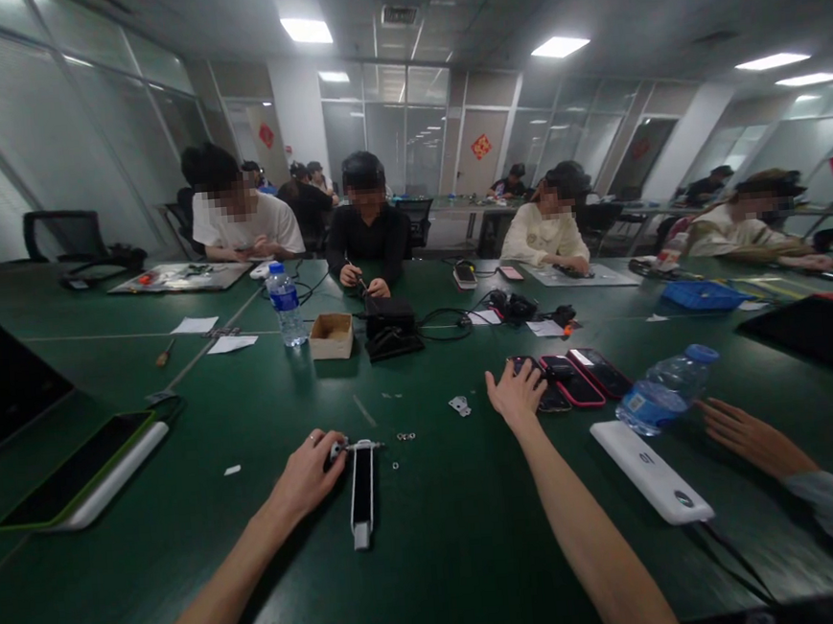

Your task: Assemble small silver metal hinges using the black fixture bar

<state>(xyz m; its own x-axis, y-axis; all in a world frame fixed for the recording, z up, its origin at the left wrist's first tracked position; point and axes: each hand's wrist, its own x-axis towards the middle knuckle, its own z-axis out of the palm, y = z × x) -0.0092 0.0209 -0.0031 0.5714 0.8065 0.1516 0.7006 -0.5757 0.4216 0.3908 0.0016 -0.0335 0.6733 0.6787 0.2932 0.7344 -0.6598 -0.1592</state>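
Observation:
My left hand [315,472] rests on the green table with its fingers curled round a small tool [336,449]. The tool has a dark body and a thin metal shaft; its exact kind is unclear. The shaft lies across the top end of a narrow white-framed piece with a dark centre [362,489]. Small metal rings or nuts [405,436] lie just right of it. My right hand [516,391] reaches forward, fingers spread over the leftmost phone [554,397], partly covering it. Beside that lie a red-edged phone [575,382] and another dark phone [600,372].
Right of the phones are a tipped water bottle [658,394], a white power bank [649,471] with a cable, and another person's hand [754,434]. Ahead stand a cardboard box [331,338] and an upright bottle [285,308]. A green-edged tablet [83,468] lies left. Several people sit opposite.

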